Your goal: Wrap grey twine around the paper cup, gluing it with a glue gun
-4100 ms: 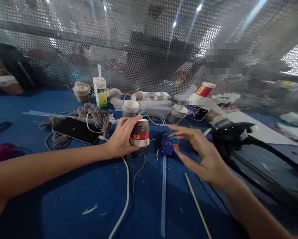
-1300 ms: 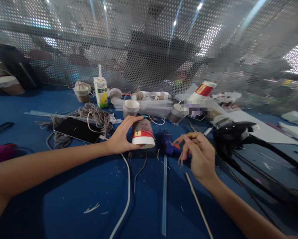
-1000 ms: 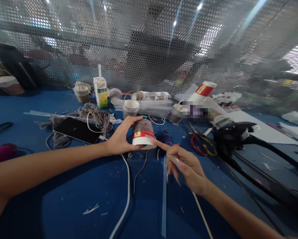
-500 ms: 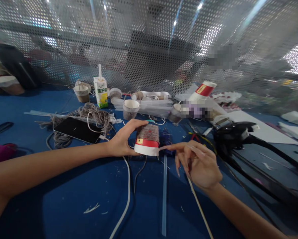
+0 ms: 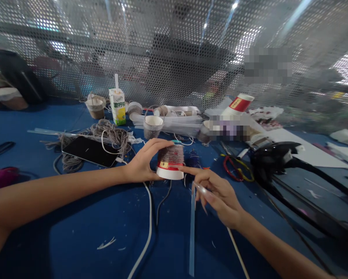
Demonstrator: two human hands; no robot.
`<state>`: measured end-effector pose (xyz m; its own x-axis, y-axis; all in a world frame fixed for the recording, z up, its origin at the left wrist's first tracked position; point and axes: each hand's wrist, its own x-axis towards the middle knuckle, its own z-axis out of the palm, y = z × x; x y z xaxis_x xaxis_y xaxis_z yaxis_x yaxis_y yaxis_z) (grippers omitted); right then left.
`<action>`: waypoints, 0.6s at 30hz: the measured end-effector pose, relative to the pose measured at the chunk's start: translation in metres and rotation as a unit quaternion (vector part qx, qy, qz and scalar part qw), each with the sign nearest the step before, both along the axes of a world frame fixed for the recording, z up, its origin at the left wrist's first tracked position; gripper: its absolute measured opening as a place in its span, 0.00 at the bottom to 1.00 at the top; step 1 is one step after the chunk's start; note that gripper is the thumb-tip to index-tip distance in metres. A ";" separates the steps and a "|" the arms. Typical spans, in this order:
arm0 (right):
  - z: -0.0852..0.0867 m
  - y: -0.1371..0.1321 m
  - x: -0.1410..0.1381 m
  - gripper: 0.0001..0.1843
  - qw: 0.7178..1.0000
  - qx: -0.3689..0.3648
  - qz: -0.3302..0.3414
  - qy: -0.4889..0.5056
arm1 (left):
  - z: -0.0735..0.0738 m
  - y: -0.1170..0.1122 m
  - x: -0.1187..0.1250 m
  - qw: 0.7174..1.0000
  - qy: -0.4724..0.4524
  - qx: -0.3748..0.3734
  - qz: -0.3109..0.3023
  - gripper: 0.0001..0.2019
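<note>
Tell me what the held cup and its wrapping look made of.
Cup: probably paper, smooth, judging by its red print and plain white edge. Wrapping: likely yarn or cord, matte, since grey-brown strands circle the cup in close rows; fibre unclear.

a red-and-white paper cup (image 5: 170,173) is held upside down, grey-brown yarn (image 5: 170,154) wound around its upper part.

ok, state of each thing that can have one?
Left hand, gripping the paper cup
Paper cup, mouth-down, partly wrapped
Right hand, forefinger extended to the paper cup
Phone, flat, screen dark
Drink carton, upright, straw in
Grey yarn, tangled
Glue gun, mostly hidden, power unclear
Scissors, lying down, blades unclear
</note>
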<state>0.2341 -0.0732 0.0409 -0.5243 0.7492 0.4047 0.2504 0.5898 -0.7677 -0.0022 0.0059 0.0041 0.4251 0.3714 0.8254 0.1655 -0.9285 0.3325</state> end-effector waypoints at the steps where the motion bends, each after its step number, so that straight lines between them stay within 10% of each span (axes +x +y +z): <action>1: 0.000 0.000 -0.001 0.11 1.000 -0.005 -0.005 0.003 | 0.000 0.000 0.000 1.000 0.001 0.003 -0.002 0.37; 18: 0.004 0.004 0.001 0.12 0.994 0.102 0.017 -0.046 | 0.000 0.000 0.000 0.999 -0.011 -0.017 -0.042 0.39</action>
<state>0.2356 -0.0688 0.0449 -0.5900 0.6379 0.4949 0.2918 0.7400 -0.6060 -0.0018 0.0056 0.0039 0.4371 0.3639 0.8225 0.0804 -0.9267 0.3672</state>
